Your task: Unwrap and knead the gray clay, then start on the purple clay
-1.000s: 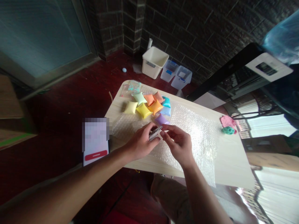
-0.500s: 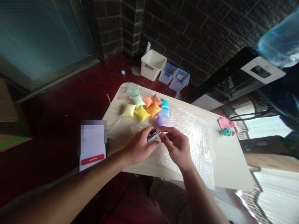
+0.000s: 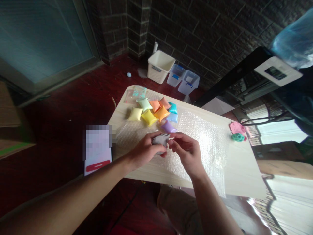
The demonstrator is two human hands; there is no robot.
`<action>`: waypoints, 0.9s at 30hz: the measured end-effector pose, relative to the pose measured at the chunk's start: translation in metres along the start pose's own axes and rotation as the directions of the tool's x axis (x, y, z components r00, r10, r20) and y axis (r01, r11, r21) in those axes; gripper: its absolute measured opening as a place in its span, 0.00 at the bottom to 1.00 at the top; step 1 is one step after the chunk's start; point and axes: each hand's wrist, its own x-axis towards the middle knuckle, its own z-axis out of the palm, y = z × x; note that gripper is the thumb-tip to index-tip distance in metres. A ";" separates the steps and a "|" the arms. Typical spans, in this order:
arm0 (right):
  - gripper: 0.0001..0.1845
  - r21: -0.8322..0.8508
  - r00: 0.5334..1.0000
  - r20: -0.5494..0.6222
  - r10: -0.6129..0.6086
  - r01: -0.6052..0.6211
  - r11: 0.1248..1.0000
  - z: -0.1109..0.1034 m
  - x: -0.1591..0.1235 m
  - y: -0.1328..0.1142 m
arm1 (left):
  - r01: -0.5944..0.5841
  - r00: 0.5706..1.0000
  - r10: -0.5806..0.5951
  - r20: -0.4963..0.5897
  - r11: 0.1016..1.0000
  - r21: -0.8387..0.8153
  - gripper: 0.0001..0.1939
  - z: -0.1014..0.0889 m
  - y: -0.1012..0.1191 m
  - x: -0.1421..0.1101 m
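Note:
Over the near side of the table, my left hand (image 3: 143, 149) is closed around a small grey pillow-shaped packet (image 3: 160, 139), its thumb lying across the front. The thumb and fingertips of my right hand (image 3: 188, 151) pinch at the packet's right corner; the exact contact is partly hidden. Just beyond my hands lies a purple packet (image 3: 168, 126). Behind it sit more soft packets: a yellow packet (image 3: 149, 117), a pale yellow packet (image 3: 135, 114), an orange packet (image 3: 161, 113), a pale green packet (image 3: 145, 104), a light blue packet (image 3: 173, 117) and a teal packet (image 3: 173, 107).
Bubble wrap (image 3: 202, 140) covers much of the table (image 3: 241, 169). A pink piece (image 3: 237, 128) and a green piece (image 3: 237, 137) lie at the right end. A phone-like screen (image 3: 98, 150) stands off the left edge. A cream bin (image 3: 158, 73) and two clear boxes (image 3: 174, 80) are on the floor behind.
The grey packet has turned in my left hand, so its broad face now shows rather than its edge. My right fingertips stay at its corner. The view has shifted slightly.

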 end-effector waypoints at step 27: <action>0.13 0.036 0.996 -0.054 0.067 -0.065 0.997 -0.003 0.004 0.002 | -0.034 0.999 0.032 -0.016 0.990 -0.135 0.15 -0.001 -0.010 0.008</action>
